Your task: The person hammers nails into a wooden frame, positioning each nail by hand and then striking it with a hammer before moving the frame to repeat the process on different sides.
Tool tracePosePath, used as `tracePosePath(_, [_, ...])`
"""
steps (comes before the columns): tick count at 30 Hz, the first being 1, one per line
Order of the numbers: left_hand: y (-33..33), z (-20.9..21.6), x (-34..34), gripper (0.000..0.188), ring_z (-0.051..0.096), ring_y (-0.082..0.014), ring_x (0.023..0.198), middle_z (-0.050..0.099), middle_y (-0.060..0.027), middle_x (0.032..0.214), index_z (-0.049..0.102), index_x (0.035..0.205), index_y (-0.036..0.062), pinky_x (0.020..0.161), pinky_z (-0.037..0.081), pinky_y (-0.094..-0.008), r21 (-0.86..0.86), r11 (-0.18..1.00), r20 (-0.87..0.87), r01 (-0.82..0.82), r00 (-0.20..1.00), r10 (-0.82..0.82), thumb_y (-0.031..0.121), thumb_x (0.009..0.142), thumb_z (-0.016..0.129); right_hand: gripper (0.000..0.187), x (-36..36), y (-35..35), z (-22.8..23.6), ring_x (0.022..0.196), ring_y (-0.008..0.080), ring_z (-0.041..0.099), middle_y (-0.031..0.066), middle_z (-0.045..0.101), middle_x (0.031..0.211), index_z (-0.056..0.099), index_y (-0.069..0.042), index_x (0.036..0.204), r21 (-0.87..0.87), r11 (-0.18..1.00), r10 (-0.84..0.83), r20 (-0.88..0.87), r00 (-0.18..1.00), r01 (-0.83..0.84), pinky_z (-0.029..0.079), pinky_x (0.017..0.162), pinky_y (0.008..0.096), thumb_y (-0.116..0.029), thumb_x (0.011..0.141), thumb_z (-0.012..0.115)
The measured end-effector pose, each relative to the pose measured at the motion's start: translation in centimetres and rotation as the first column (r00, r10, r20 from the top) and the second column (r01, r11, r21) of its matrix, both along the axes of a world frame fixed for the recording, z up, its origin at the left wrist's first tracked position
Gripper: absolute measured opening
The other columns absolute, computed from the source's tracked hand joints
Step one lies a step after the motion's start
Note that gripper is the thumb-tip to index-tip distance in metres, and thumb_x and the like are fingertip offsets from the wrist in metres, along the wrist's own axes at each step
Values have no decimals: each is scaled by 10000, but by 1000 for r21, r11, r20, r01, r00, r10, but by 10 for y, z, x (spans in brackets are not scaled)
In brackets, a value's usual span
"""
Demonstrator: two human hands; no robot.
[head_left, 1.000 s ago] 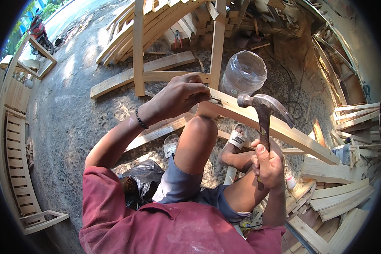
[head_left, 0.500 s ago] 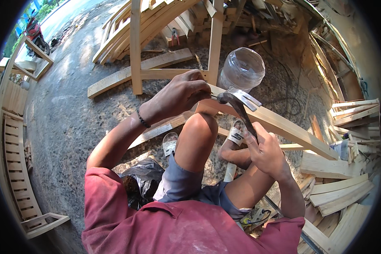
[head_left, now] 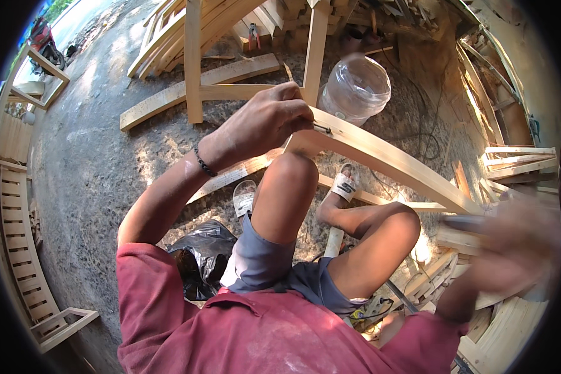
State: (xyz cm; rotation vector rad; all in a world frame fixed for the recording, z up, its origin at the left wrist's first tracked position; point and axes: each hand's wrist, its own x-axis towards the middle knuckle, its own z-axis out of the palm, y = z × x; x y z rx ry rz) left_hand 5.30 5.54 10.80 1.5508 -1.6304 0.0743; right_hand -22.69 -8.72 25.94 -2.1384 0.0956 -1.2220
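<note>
The left hand has its fingers bent together, pinching a nail at the left end of a wooden beam. The right hand blurs near the other end; I cannot tell its grip.

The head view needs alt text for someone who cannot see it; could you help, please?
A person's left hand holds a nail at a wooden beam; the right hand, blurred, is off to the right. Beyond the beam are a clear jar and planks.
</note>
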Motion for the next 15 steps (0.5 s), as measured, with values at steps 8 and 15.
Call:
tracePosePath(8, [0,13,4,69,600,-300,788,563,-117,824,702,919,32,697,473,-418,81,996,-5,39,999,-39,91,887,717,315,-16,-32,-65,425,12,359,-83,424,593,545,-103,969,488,810,9,-566,824,326,304,355,208,-392,1079,485])
tracePosePath(15, [-1,8,4,80,591,-296,762,566,-116,822,703,919,30,673,469,-399,58,997,6,42,999,-42,107,897,706,293,6,-4,51,528,93,412,40,561,739,579,-11,982,46,987,-162,393,905,156,361,474,269,-290,1039,509])
